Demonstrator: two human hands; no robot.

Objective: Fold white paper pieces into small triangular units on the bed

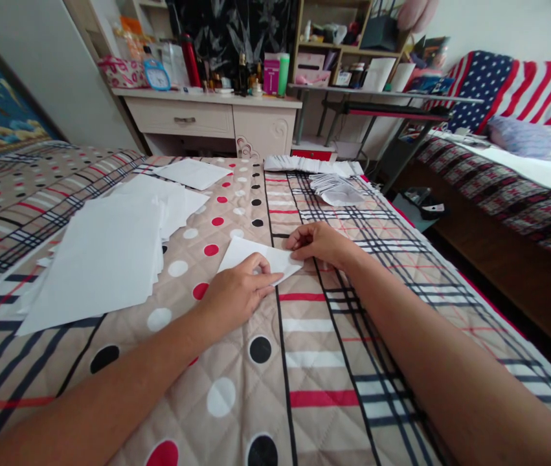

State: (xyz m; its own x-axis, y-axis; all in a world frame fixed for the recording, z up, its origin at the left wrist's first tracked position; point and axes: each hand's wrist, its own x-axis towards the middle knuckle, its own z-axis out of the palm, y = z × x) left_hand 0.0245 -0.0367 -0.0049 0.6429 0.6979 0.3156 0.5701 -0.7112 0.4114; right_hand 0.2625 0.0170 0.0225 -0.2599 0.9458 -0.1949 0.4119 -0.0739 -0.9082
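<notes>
A small piece of white paper (243, 251), which looks folded, lies on the patterned quilt in front of me. My left hand (242, 286) is at its near edge, thumb and index finger closed on the paper, the other fingers curled beneath. At the right corner, my right hand (321, 243) pinches the paper between thumb and fingers. Part of the sheet is hidden by my left hand. To the left lies a loose stack of larger white sheets (105, 249), its edges uneven.
Beyond my hands is a long row of folded white papers (299, 164), with a fanned pile of paper pieces (338, 191) near it. Another white sheet (195, 173) lies at the back left. A cream dresser (182, 118) stands past the quilt (221, 396); a second bed (498, 178) is at right.
</notes>
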